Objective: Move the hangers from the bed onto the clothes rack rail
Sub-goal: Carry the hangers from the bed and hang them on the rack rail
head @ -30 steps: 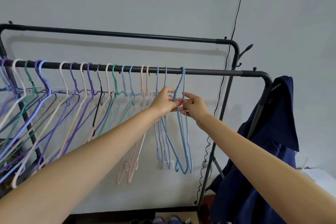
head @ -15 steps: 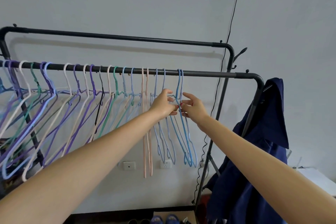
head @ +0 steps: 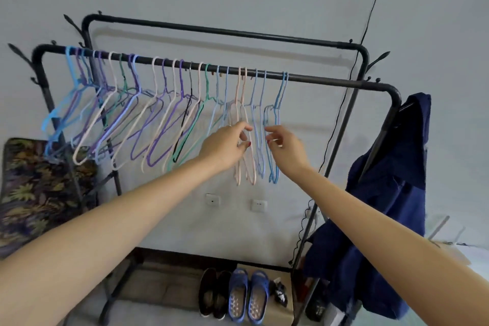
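Currently, thin wire-style hangers (head: 169,103) in blue, purple, white, green, black and pink hang by their hooks along the front rail (head: 330,81) of the black rack. Left hand (head: 225,145) and right hand (head: 287,147) hover near the light blue pair (head: 275,124), fingers loosely curled, gripping nothing.

The hangers (head: 169,114) on the black rail (head: 317,79) are blue, purple, white, teal, pink and one black — at 4 o'clock hangs a navy garment (head: 391,180), at 9 o'clock a dark leaf-patterned cloth (head: 34,188), at 6 o'clock blue sandals (head: 247,296) beside black shoes (head: 214,291).
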